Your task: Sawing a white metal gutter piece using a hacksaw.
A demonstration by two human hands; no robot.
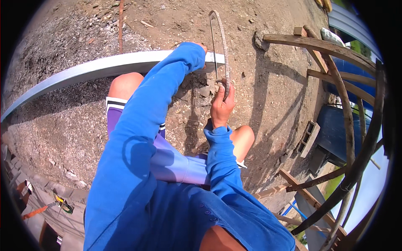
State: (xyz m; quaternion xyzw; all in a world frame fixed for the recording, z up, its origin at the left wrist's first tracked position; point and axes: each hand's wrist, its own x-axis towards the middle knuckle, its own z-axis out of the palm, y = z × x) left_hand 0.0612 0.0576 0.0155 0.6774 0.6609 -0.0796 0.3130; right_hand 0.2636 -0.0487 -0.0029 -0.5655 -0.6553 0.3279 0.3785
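Observation:
A hacksaw (pixel 226 54) with a bowed, worn frame is in my right hand (pixel 222 106), whose fingers close round its handle end. Its thin blade runs across the metal profile (pixel 113 63), near the right end of that long silvery piece. My left hand (pixel 202 47) grips the profile just left of the blade; the sleeve hides most of the hand, with only a little skin showing above and below the metal. The profile passes in front of my knees and appears curved toward the left edge of the view.
Gravelly ground (pixel 268 25) surrounds me. To the right stands a frame of rough wooden poles (pixel 343 104), with a hollow concrete block (pixel 307 139) and blue drums (pixel 341 129) beside it. A thin rusty rod (pixel 121 25) lies beyond the profile. Low masonry (pixel 46 184) edges the lower left.

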